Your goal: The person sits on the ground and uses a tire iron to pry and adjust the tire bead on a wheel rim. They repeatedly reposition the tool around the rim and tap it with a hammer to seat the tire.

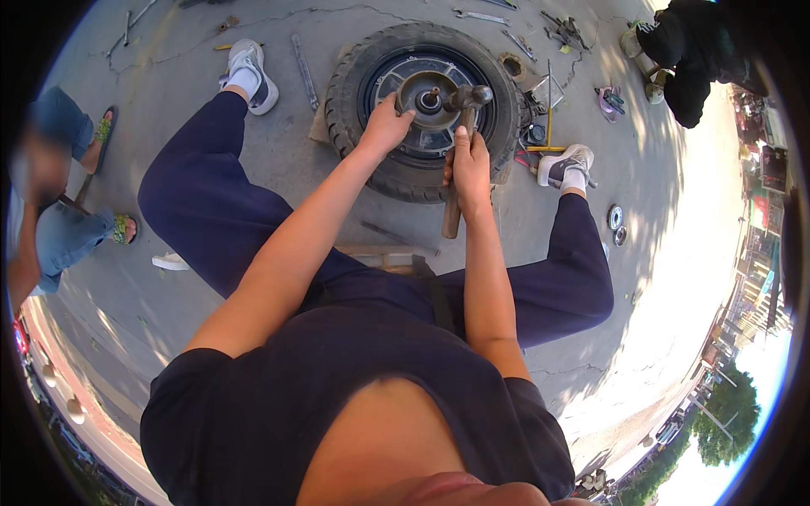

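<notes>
A wheel with a black knobbly tyre [343,101] lies flat on the ground between my feet. On its hub sits a round, dull metal drum [440,125], with a threaded axle [434,93] standing up through the middle. My left hand [387,126] is closed on the left edge of this drum, thumb on top, the other fingers partly hidden. My right hand [469,167] grips the wooden handle of a hammer [452,215]. The hammer's metal head is over the right part of the drum, close to the axle; whether it touches cannot be told.
Wrenches [483,17] and a long flat bar [305,72] lie around the wheel. Right of it are a yellow-handled tool [548,135] and two metal rings [617,223]. One person [63,185] is at the left, another in black [704,51] at the upper right.
</notes>
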Motion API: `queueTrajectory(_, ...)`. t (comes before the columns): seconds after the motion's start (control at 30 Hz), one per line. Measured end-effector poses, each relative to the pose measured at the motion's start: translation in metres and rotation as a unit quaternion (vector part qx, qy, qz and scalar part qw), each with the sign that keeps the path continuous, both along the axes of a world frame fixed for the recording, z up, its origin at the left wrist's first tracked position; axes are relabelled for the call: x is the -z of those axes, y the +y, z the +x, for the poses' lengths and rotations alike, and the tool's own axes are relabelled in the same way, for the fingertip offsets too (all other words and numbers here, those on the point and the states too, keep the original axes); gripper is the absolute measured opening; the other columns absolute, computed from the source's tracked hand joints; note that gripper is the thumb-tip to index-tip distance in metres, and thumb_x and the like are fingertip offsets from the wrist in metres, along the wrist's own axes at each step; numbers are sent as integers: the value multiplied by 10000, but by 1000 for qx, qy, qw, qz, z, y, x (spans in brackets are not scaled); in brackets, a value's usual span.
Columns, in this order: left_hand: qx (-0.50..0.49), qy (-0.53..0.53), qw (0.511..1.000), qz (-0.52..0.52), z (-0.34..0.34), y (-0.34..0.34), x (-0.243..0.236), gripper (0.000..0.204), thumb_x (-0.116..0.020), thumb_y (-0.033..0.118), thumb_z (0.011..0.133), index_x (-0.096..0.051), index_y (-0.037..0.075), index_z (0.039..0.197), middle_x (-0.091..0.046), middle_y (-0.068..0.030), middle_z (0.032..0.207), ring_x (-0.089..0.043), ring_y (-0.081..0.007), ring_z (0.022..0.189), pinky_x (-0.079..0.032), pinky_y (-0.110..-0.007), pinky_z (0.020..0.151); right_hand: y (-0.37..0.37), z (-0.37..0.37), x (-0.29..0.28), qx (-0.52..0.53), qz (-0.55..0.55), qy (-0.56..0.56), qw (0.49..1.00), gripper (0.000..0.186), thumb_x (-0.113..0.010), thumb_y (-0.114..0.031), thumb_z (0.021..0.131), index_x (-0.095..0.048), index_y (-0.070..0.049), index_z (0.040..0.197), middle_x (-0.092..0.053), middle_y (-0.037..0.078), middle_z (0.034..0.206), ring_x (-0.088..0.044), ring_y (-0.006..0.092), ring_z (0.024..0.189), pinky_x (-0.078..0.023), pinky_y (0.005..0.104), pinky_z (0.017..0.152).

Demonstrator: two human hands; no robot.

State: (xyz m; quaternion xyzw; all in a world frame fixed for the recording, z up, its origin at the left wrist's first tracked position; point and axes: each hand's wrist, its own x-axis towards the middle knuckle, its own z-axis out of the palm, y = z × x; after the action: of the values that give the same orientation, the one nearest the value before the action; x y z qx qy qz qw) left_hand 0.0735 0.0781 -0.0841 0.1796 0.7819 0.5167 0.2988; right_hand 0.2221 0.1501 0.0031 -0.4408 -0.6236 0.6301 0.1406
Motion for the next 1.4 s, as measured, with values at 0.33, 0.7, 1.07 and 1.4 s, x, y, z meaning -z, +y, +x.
queueTrajectory(0.33,-15,18,999,33,-10,6,24,608,-607,74,886,-373,-47,1434,-673,-119,824,-614,-143,683,-474,-278,652,18,-19,26,-54,124,-89,987,379,-435,-384,1025,-530,-18,1004,-492,33,572,-484,116,426,-381,284,379)
queueTrajectory(0.7,-35,-124,989,75,-6,-1,-5,617,-612,44,897,-347,-47,1447,-672,-160,1000,-606,-138,701,-499,-285,668,40,-28,7,-119,126,-147,974,449,-406,-390,1024,-530,41,1028,-609,185,689,-631,285,531,-479,397,468)
queueTrajectory(1.07,-45,-140,986,81,-4,-2,-5,599,-616,96,918,-377,51,1466,-613,-30,740,-466,-67,534,-335,-241,423,44,-25,6,-123,181,-150,964,471,-417,-433,1018,-535,18,952,-553,130,598,-574,231,460,-442,370,424)
queueTrajectory(1.4,-38,-139,986,81,-8,-3,-5,589,-611,112,921,-389,77,1465,-599,-26,715,-441,-63,496,-328,-240,417,45,-27,3,-153,181,-173,956,471,-416,-415,1013,-544,36,1047,-632,289,838,-607,483,837,-478,500,736)
